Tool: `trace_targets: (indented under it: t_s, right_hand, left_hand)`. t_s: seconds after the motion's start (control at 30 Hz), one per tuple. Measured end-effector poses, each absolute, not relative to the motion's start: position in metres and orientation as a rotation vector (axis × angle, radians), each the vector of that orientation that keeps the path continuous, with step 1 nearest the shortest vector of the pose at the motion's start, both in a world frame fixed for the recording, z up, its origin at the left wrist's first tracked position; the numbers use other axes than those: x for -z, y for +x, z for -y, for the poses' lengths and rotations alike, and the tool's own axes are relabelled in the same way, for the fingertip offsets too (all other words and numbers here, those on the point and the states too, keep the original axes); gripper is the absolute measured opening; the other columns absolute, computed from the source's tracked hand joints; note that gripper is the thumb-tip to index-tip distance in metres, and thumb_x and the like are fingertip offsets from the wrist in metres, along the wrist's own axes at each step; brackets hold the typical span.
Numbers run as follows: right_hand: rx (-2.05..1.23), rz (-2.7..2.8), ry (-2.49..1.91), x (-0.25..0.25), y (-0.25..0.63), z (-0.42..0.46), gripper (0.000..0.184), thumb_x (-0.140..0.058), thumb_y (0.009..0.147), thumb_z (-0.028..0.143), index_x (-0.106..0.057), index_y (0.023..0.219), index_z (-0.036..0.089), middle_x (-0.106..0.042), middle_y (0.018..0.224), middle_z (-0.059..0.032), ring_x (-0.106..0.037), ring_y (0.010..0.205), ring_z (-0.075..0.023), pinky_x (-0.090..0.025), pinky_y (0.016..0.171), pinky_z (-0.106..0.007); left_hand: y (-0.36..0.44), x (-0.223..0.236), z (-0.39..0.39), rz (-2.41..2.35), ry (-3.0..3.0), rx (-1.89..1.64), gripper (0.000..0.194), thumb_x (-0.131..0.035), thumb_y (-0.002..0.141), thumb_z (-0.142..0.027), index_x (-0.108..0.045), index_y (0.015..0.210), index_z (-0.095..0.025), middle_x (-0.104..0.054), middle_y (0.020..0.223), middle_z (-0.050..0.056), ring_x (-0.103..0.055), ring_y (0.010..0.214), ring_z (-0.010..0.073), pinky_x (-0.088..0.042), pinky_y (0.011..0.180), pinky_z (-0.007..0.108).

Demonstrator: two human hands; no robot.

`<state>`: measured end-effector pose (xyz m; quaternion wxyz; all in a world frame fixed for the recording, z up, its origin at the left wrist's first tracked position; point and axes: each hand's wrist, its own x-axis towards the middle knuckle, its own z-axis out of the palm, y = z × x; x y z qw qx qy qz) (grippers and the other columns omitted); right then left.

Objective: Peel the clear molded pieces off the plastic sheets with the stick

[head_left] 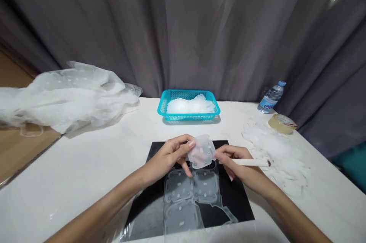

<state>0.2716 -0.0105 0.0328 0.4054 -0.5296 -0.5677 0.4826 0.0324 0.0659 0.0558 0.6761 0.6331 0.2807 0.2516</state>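
Observation:
A small, frosted, see-through plastic piece (202, 152) with rounded corners and slots is held up over a black mat (231, 197). My left hand (174, 153) pinches its left edge between thumb and fingers. At its right edge are the closed fingertips of my right hand (236, 161), which also holds a slim white stick-like tool (251, 162) with a dark end pointing right. On the mat below lies a clear plastic sheet (183, 216) with several similar moulded shapes, an opening, and a loose strip of edge (228, 214) at the right.
A turquoise basket (188, 117) holding white translucent pieces (190, 106) stands at the back. Bagged white material (77, 98) lies left on brown cardboard (25, 155). At right are a water bottle (270, 100), a tape roll (282, 123) and clear plastic scraps (274, 147). Grey curtain (194, 29) hangs behind.

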Motion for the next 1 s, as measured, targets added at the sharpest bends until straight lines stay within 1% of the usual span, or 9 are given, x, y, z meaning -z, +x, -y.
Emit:
trace_targets:
  t_s: [0.1,0.3,0.4,0.47,0.57,0.67,0.8,0.87,1.0]
  right_hand:
    - [-1.261,1.414,-1.29,-0.036,0.268,0.013,0.043,-0.067,0.096,0.059,-0.074,0.085,0.018,-0.048,0.055,0.0058,-0.044,0.046,-0.0088,-0.033,0.045,-0.022]
    - [-1.293,1.383,-1.24,-0.034,0.269,0.017,0.04,-0.067,0.096,0.057,-0.075,0.087,0.018,-0.046,0.055,0.0067,-0.043,0.046,-0.0087,-0.033,0.045,-0.022]
    - [-1.259,1.41,-1.28,-0.034,0.269,0.019,0.04,-0.065,0.098,0.057,-0.074,0.088,0.019,-0.048,0.057,0.006,-0.044,0.048,-0.0096,-0.033,0.047,-0.023]
    - [-1.203,1.464,-1.321,-0.035,0.269,0.019,0.04,-0.063,0.1,0.057,-0.072,0.087,0.02,-0.05,0.06,0.0052,-0.045,0.052,-0.0102,-0.034,0.05,-0.024]
    - [-1.041,1.597,-1.375,-0.035,0.27,0.018,0.037,-0.058,0.103,0.054,-0.071,0.089,0.021,-0.057,0.069,0.0031,-0.051,0.062,-0.0124,-0.039,0.059,-0.025]
    - [-0.88,1.72,-1.387,-0.035,0.271,0.015,0.033,-0.054,0.106,0.048,-0.069,0.092,0.022,-0.064,0.078,0.0008,-0.056,0.072,-0.0156,-0.042,0.07,-0.028]
    - [-0.748,1.829,-1.384,-0.033,0.271,0.012,0.029,-0.055,0.106,0.044,-0.07,0.092,0.023,-0.065,0.075,0.0,-0.059,0.078,-0.0192,-0.044,0.074,-0.03]
    - [-0.562,1.892,-1.37,-0.025,0.273,0.008,0.028,-0.053,0.108,0.041,-0.069,0.093,0.023,-0.062,0.071,-0.0001,-0.059,0.076,-0.0201,-0.043,0.076,-0.032]
    - [-0.018,2.024,-1.428,0.003,0.281,-0.004,0.032,-0.049,0.11,0.033,-0.062,0.083,0.022,-0.06,0.069,-0.0016,-0.055,0.067,-0.0197,-0.04,0.082,-0.039]
  left_hand:
    - [0.033,-0.052,-0.067,-0.596,1.349,-0.559,0.035,-0.062,0.104,-0.047,-0.071,0.103,-0.013,-0.067,0.089,0.003,-0.07,0.063,0.013,-0.066,0.06,0.024]
    - [0.03,-0.047,-0.067,-0.581,1.353,-0.535,0.034,-0.056,0.109,-0.041,-0.073,0.112,-0.013,-0.07,0.093,0.006,-0.072,0.068,0.013,-0.068,0.064,0.024]
    - [0.029,-0.051,-0.068,-0.582,1.372,-0.541,0.034,-0.057,0.108,-0.043,-0.074,0.11,-0.013,-0.07,0.09,0.005,-0.071,0.071,0.0142,-0.067,0.058,0.022]
    - [0.027,-0.054,-0.069,-0.585,1.396,-0.531,0.032,-0.062,0.105,-0.043,-0.073,0.111,-0.014,-0.071,0.089,0.005,-0.072,0.073,0.016,-0.065,0.052,0.02]
    - [0.023,-0.056,-0.073,-0.595,1.439,-0.485,0.029,-0.07,0.1,-0.04,-0.071,0.115,-0.014,-0.076,0.091,0.007,-0.076,0.079,0.0188,-0.065,0.052,0.019]
    - [0.021,-0.057,-0.076,-0.603,1.448,-0.46,0.029,-0.071,0.099,-0.04,-0.071,0.113,-0.014,-0.077,0.089,0.007,-0.077,0.081,0.0192,-0.067,0.057,0.021]
    - [0.02,-0.058,-0.075,-0.608,1.492,-0.459,0.029,-0.07,0.099,-0.041,-0.073,0.111,-0.014,-0.074,0.089,0.005,-0.074,0.074,0.016,-0.067,0.06,0.024]
    - [0.02,-0.059,-0.074,-0.628,1.515,-0.458,0.031,-0.07,0.099,-0.043,-0.074,0.111,-0.015,-0.072,0.092,0.005,-0.073,0.075,0.016,-0.069,0.066,0.027]
    - [0.017,-0.06,-0.08,-0.77,1.565,-0.52,0.04,-0.067,0.098,-0.053,-0.072,0.109,-0.014,-0.075,0.098,0.008,-0.076,0.091,0.0227,-0.069,0.085,0.04]
